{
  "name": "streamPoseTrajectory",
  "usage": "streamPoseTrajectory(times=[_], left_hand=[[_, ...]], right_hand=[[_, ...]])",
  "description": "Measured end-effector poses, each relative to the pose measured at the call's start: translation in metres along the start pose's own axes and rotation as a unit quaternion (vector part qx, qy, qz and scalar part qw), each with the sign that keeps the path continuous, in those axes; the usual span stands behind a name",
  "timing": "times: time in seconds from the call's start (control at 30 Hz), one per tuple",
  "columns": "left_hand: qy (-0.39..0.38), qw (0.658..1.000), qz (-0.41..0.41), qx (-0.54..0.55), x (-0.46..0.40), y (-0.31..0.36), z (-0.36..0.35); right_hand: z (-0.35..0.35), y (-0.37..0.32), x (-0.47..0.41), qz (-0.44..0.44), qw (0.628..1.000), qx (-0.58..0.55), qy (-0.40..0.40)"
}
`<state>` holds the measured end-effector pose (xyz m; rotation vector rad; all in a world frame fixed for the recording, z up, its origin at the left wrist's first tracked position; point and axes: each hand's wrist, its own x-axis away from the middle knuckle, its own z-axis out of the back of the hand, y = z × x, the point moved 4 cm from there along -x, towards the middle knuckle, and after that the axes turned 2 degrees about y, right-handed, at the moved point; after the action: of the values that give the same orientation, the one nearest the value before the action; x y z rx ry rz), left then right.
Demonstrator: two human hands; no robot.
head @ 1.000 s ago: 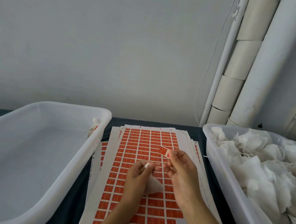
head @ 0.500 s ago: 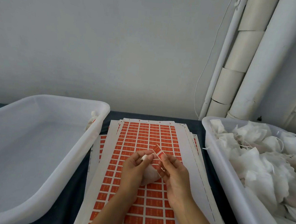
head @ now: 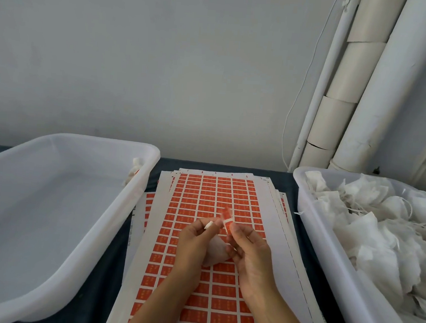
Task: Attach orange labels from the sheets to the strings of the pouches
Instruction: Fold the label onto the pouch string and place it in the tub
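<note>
Here, mid-frame, my right hand point(head: 248, 249) pinches an orange label point(head: 227, 219); my left hand point(head: 193, 243) pinches a white pouch point(head: 215, 252), over the sheets point(head: 212, 194).

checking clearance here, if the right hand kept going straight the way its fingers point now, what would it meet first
The right hand points up and to the left, pinching the orange label. Straight ahead, it would most likely meet the left hand, whose fingertips sit right beside the label. Depth is unclear; if it passed above them, the label sheets lie beyond.
</note>
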<state>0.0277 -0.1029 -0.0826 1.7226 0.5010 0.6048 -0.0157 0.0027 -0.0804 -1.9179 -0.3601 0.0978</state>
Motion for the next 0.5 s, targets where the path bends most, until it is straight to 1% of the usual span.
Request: streamPoseTrajectory(times=[0.17,0.27,0.37,0.5], left_hand=[[-0.013,1.000,0.013,0.011,0.0000,0.0005,-0.0004],[-0.013,1.000,0.005,-0.002,-0.0004,0.0002,0.0001],[-0.009,1.000,-0.003,-0.017,-0.0008,0.0001,0.0006],[-0.017,1.000,-0.005,-0.012,-0.0003,0.0007,0.0006]], right_hand=[[0.0007,0.0009,-0.0012,0.005,1.000,0.016,0.009],[0.0021,0.0003,-0.0027,0.014,0.999,0.035,0.022],[0.0046,-0.0023,-0.0042,0.041,0.996,0.069,0.034],[0.0024,-0.0006,-0.0035,0.045,0.995,0.084,0.029]])
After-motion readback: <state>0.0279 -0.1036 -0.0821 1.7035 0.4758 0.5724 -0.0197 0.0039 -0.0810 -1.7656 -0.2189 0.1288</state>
